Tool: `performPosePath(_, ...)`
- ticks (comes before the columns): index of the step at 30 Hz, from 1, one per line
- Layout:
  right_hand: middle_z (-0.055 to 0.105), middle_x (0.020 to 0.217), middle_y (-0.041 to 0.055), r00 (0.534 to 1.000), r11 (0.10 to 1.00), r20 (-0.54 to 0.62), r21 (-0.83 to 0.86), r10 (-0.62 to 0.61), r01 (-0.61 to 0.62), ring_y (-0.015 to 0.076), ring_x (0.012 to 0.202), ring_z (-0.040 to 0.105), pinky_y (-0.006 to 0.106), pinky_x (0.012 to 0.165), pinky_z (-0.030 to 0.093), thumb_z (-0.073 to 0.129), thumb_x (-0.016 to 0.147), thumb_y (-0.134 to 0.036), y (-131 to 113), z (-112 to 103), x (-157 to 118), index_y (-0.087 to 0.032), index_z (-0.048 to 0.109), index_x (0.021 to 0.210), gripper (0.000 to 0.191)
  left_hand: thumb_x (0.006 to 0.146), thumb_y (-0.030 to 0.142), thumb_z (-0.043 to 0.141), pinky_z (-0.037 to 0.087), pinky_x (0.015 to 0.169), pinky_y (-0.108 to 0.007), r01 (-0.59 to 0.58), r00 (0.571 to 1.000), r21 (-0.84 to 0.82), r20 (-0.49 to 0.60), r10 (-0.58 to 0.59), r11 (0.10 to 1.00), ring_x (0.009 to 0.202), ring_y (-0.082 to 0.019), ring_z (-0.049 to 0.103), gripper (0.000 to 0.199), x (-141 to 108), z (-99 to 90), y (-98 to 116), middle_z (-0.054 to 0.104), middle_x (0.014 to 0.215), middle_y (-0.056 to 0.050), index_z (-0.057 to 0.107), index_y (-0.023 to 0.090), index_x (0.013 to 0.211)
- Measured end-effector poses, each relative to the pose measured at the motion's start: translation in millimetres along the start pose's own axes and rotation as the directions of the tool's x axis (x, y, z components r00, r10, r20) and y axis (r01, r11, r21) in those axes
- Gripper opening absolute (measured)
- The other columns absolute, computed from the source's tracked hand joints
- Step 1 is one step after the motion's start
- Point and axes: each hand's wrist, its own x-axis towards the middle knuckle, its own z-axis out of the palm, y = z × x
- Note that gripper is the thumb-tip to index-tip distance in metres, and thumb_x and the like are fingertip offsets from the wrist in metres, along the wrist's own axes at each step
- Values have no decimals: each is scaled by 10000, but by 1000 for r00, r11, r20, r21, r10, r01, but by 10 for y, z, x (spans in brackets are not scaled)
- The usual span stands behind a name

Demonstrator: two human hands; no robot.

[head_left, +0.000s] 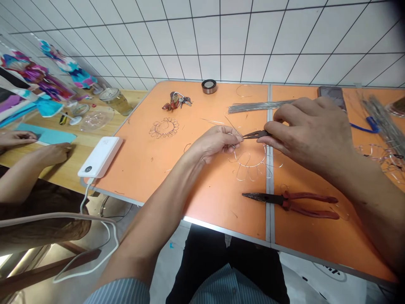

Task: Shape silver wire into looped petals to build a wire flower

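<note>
My left hand (221,140) pinches the upper left part of a looped wire ring (249,165), a thin silvery circle with petal-like loops around it. In my right hand (311,128) is a pair of dark needle-nose pliers (255,134), its handles mostly hidden under my fingers. The tips of these pliers meet the wire right at my left fingertips. A second pair of long-nose pliers (289,200), with red handles, lies on the orange table (202,192) below the ring. To the left rests another looped wire ring (164,128).
Behind my hands lie a bundle of straight wires (253,106), a tape roll (209,86) and some keys (185,100). A white power bank (100,157) with a cable sits at the left edge. More wire pieces (382,158) lie at right. Another person's hands (57,154) hold blue paper.
</note>
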Motion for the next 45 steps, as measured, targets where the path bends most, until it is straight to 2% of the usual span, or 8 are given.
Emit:
performPosePath(11,797,1100,119,1000,995,-20,98,20,-18,363,1152,678,502,894,412,507,1200,-629,26,-2,2,-290,713,918,487,927,-5,704,421,580,-208,-38,999,39,31,37,999,523,-54,560,243,29,-43,-38,682,673,-9,723,122,722)
performPosePath(17,764,1054,122,1000,997,6,74,19,-20,369,1134,677,493,897,431,512,1203,-620,17,-6,4,-282,698,902,489,927,5,728,433,598,-212,-57,997,26,48,56,998,545,-56,560,240,29,-52,-52,679,680,-7,719,127,720)
performPosePath(23,751,1042,116,999,998,33,-58,-30,31,360,1092,679,477,871,434,448,1228,-591,0,-4,-4,-285,715,921,509,932,11,739,423,613,-218,-76,996,39,57,73,996,566,-58,550,246,29,-51,-65,669,689,-10,717,128,717)
performPosePath(29,755,978,95,996,985,-21,-155,-85,81,319,998,647,460,791,369,426,1240,-611,17,48,-10,-280,712,897,556,939,-10,695,402,610,-227,-95,994,48,65,92,994,587,-63,533,297,17,-35,-54,653,692,-10,704,139,684)
performPosePath(33,752,980,99,994,970,41,-218,-100,106,334,1026,660,464,772,370,466,1230,-620,7,10,2,-282,724,925,523,934,-7,692,407,614,-231,-100,993,50,60,97,994,589,-64,531,296,16,-33,-54,652,694,-12,701,141,678)
performPosePath(38,762,1035,128,993,998,120,-57,-8,16,373,1093,670,486,840,418,470,1222,-585,-37,-51,19,-289,691,895,493,911,18,720,412,620,-227,-86,995,58,45,83,995,589,-62,532,257,13,-33,-55,658,704,-17,704,143,687)
performPosePath(41,772,1099,139,995,998,90,50,35,-39,389,1128,671,509,903,434,504,1209,-579,-24,-44,19,-279,712,912,470,896,26,737,397,600,-218,-67,997,56,32,65,996,563,-54,525,239,5,-27,-36,652,689,-11,699,140,690)
performPosePath(45,814,1168,147,998,997,-6,47,69,-69,378,1112,683,499,882,421,535,1203,-603,39,-100,-24,-268,776,1002,459,890,45,737,403,580,-213,-56,998,27,-7,56,998,535,-49,510,229,11,-35,-16,645,678,-3,693,142,687)
